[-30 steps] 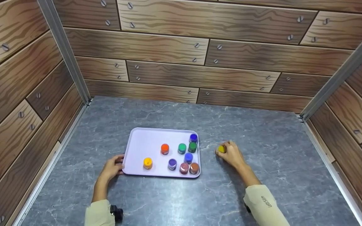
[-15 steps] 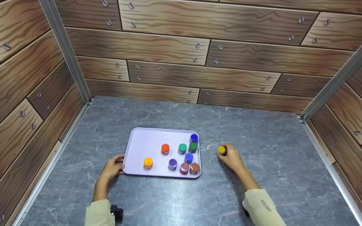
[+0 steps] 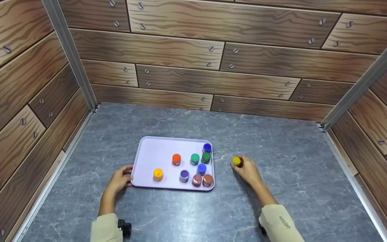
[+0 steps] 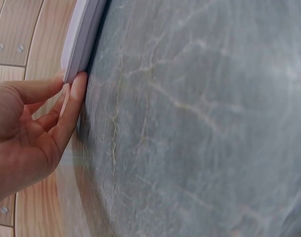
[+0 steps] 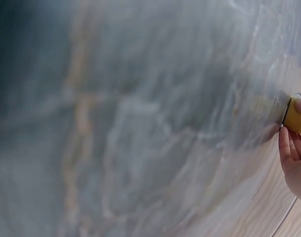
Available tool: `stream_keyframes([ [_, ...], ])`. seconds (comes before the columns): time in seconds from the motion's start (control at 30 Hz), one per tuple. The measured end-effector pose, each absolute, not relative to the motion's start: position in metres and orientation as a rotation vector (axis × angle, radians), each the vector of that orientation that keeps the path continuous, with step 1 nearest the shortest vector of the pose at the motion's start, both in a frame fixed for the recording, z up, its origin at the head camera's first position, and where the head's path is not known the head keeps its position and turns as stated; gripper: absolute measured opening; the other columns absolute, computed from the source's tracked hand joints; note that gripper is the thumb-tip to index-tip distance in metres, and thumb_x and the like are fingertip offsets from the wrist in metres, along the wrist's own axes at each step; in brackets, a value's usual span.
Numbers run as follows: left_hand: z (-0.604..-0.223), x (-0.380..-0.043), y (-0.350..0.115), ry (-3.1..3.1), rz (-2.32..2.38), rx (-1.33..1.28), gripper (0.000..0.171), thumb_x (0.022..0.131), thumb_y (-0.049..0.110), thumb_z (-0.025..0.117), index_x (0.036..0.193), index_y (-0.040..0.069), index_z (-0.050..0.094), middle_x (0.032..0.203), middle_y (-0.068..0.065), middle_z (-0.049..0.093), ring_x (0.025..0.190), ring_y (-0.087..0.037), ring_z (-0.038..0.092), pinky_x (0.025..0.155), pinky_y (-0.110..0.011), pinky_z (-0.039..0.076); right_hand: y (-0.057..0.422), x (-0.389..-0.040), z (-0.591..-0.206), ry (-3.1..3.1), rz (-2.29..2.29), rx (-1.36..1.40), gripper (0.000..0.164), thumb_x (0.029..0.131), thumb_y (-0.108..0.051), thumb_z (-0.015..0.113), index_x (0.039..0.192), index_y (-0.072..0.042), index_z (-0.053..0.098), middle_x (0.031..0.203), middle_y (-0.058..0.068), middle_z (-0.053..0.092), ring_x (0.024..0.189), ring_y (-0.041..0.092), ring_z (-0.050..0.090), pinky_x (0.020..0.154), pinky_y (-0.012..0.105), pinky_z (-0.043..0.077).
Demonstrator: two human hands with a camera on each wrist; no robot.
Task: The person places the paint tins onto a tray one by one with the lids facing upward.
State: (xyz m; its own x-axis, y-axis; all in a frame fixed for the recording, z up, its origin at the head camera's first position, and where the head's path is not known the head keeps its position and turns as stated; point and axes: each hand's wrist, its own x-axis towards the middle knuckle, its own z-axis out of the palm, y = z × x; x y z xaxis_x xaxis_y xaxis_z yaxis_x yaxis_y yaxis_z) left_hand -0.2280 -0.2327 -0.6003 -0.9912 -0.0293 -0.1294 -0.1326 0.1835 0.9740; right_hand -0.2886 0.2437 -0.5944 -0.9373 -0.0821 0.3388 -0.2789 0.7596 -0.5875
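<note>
A lilac tray (image 3: 156, 148) lies on the grey marbled table, with several small paint jars on it. My left hand (image 3: 119, 180) pinches the tray's left rim near its front corner; in the left wrist view the thumb is on the rim (image 4: 80, 47) and a finger beneath. Right of the tray, my right hand (image 3: 250, 171) grips a yellow paint jar (image 3: 236, 161) between thumb and fingers, its cap facing up. The right wrist view catches the yellow jar (image 5: 294, 118) at its edge, with its base close against the table and part of the hand cut off.
On the tray, an orange-yellow jar (image 3: 158, 174) and a red-orange jar (image 3: 176, 159) stand apart. Blue, green, purple and brown jars cluster toward the right side, including a dark green jar (image 3: 206, 157). Wood-patterned walls (image 3: 173, 52) enclose the table at back and sides.
My right hand has shifted slightly toward me and off the top of the yellow jar, so its cap shows more. The left hand and tray have stayed put.
</note>
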Motion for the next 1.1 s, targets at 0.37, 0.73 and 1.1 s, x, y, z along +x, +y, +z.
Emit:
stream_keyframes([
  [0.37,-0.592,-0.225,-0.229,2.355,1.915,-0.254,0.046,0.077,-0.02,0.048,0.122,-0.016,0.043,0.106,-0.027,0.051,0.081,-0.024,0.058,0.056,-0.031,0.053,0.235,-0.284,-0.584,-2.688,0.978,0.268,0.037,0.072,-0.006,0.074,0.101,0.01,0.058,0.094,0.021,0.061,0.088,0.035,0.057,0.079,0.046,0.046],
  [0.73,-0.591,-0.223,-0.229,2.378,1.905,-0.229,0.046,0.077,-0.019,0.048,0.122,-0.016,0.043,0.106,-0.027,0.051,0.079,-0.023,0.056,0.057,-0.031,0.053,0.22,-0.278,-0.564,-2.662,0.962,0.324,0.037,0.07,-0.006,0.076,0.101,0.007,0.059,0.088,0.016,0.062,0.079,0.028,0.058,0.073,0.041,0.049],
  [1.1,-0.589,-0.223,-0.228,2.375,1.896,-0.235,0.044,0.078,-0.018,0.048,0.122,-0.016,0.043,0.108,-0.028,0.051,0.083,-0.025,0.057,0.059,-0.032,0.054,0.204,-0.273,-0.548,-2.56,0.989,0.447,0.032,0.066,0.003,0.073,0.095,0.009,0.059,0.083,0.016,0.061,0.072,0.028,0.059,0.065,0.037,0.053],
])
